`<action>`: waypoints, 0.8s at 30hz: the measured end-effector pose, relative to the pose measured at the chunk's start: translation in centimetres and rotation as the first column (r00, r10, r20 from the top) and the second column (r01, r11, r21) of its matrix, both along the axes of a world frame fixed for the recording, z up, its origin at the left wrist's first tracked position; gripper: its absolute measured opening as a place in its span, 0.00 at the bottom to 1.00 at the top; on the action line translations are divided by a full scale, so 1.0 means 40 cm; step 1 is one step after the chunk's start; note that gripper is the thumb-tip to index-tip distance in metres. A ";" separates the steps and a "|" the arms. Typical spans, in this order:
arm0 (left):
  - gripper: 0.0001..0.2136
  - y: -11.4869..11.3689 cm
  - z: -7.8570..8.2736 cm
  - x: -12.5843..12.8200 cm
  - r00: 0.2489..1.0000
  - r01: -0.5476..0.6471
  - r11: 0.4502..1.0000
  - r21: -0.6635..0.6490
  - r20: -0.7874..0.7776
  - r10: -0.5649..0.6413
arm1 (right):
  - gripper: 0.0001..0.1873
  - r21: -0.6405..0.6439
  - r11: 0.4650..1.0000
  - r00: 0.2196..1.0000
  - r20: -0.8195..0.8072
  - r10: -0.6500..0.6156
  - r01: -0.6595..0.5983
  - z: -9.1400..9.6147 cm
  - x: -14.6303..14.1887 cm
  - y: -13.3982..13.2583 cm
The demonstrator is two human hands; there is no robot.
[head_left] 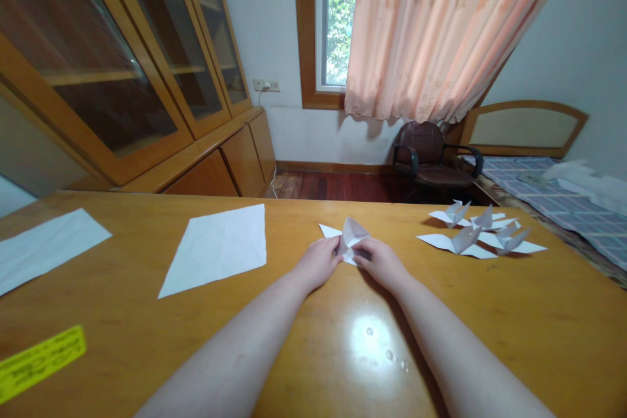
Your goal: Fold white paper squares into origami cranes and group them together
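Observation:
A folded white paper crane (349,235) rests on the wooden table between my two hands, one wing raised and a pointed end sticking out to the left. My left hand (319,262) grips its left side, fingers bent against the paper. From the right, my right hand (381,262) pinches the other side, thumb and fingertips on the paper near the front. My fingers cover parts of the folds. Several finished folded paper cranes (465,238) stand in a group to the right of my right hand.
A white paper sheet (220,241) lies left of my hands, with another sheet (49,245) at the far left. A yellow label (42,364) sits at the table's (206,339) near left. Beyond are a cabinet (196,144), an armchair (426,150) and a bed (553,189).

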State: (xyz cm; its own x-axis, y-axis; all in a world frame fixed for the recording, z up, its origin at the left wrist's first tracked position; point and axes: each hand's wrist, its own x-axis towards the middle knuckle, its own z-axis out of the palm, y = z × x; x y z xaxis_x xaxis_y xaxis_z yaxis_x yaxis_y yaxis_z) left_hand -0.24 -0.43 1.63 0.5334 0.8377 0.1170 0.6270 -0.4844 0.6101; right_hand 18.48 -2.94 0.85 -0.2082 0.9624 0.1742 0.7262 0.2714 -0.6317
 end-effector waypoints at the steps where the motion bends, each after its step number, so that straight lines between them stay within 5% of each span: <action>1: 0.15 0.001 -0.001 0.000 1.000 0.008 1.000 -0.002 0.010 -0.008 | 0.10 -0.001 1.000 1.000 -0.002 0.001 -0.001 -0.002 0.001 0.001; 12: 0.22 0.006 -0.022 -0.005 0.999 0.003 1.000 -0.017 0.047 -0.002 | 0.14 0.058 0.997 0.999 0.006 -0.053 0.053 -0.003 0.007 0.007; 24: 0.21 0.002 -0.011 -0.003 0.998 0.002 1.000 -0.029 0.060 0.000 | 0.19 0.111 0.959 0.965 -0.040 -0.259 0.262 -0.017 0.018 0.019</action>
State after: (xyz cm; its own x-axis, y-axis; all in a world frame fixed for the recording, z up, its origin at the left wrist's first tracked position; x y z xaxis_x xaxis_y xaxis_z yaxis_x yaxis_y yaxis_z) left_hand -0.36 -0.36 1.21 0.5268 0.8409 0.1245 0.5889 -0.4666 0.6600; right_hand 19.19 -2.19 0.18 0.0525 0.9562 0.2880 0.7655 0.1467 -0.6265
